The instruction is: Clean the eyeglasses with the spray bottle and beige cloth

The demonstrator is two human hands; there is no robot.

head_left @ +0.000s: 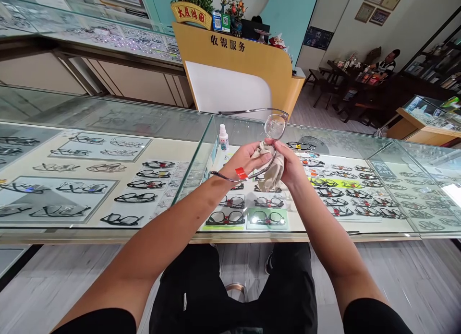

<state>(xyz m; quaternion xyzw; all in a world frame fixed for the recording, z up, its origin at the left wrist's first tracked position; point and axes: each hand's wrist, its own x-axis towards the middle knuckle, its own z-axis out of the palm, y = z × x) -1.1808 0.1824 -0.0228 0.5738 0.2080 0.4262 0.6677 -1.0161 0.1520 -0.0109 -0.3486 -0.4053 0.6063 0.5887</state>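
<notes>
The person held a thin-framed pair of glasses (275, 127) above the glass-topped counter (252, 237), one lens raised past the fingertips and a temple reaching out to the left. The left hand (251, 157) was closed on a crumpled beige cloth (272, 174) gathered around the lower part of the glasses, its thumb lying across the fabric. The right hand (290, 162) was clamped on the frame beside the cloth, fingertips close to the left hand's. A red tag (241, 173) hung on the other temple, near the left wrist.

A small white bottle (224, 138) stood upright on the counter, beyond the left forearm. Under the glass lay rows of display spectacles (225, 218), some on pale or green cards. Past the counter stood a yellow cashier desk (237, 51); farther right, another person (390, 60) sat at a dark table (345, 70).
</notes>
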